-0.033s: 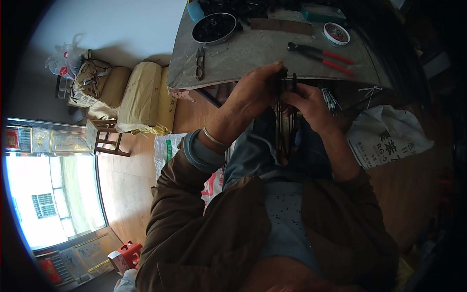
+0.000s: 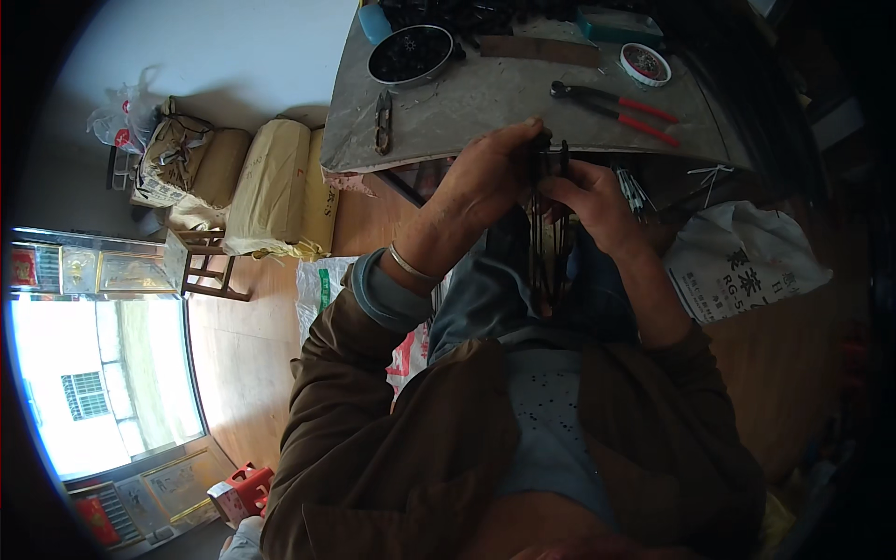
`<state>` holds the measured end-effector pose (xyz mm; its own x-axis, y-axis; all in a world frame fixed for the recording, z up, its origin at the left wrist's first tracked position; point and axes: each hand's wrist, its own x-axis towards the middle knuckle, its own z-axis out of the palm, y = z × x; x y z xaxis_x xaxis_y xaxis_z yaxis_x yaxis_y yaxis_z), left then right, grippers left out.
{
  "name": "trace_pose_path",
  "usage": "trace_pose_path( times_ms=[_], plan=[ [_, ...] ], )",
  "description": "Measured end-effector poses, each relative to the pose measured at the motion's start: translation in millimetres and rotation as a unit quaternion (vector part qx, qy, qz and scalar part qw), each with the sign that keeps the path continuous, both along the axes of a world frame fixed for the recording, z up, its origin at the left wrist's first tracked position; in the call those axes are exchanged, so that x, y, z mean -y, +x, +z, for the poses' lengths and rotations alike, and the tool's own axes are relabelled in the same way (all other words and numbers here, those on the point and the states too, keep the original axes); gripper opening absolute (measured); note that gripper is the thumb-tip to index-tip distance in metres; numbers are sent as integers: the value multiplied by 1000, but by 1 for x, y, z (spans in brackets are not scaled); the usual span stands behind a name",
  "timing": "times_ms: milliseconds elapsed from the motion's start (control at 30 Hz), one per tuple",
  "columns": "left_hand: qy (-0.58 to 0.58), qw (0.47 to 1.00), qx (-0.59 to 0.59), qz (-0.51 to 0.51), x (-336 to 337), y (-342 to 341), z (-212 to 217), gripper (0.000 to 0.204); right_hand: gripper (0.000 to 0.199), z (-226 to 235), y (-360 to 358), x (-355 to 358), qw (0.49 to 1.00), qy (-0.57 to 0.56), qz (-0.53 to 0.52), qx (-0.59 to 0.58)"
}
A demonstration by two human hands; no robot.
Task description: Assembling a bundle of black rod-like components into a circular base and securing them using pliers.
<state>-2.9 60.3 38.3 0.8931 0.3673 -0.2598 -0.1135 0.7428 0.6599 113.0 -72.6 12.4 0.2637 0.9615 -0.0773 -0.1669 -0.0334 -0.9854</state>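
Your left hand (image 2: 495, 168), right hand (image 2: 595, 198) grip dark slender strips (image 2: 539, 252), frame centre; handling seems midway. Pliers (image 2: 621, 114) lie unheld, upper right. Amount left unclear.

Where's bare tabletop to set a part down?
Gray table: the middle patch between the dark snips and red-handled pliers, nearer than the brown strip, looks mostly bare. Crowded: far side, with dark pile, round pan and teal box. Left hand and right hand crowd the near edge's middle.
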Motion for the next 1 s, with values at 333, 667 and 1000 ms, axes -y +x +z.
trace_pose_path(
  times_ms=[333,667,1000],
  plan=[
    [134,989,-63,4,4,-4,14,30,16,-3,0,-3,999,-7,-17,-27],
    [319,947,32,17,7,-9,10,26,20,1,4,0,999,-5,-23,-38],
    [294,954,64,-7,7,-10,14,27,20,18,4,10,988,44,-73,125]
  ],
)
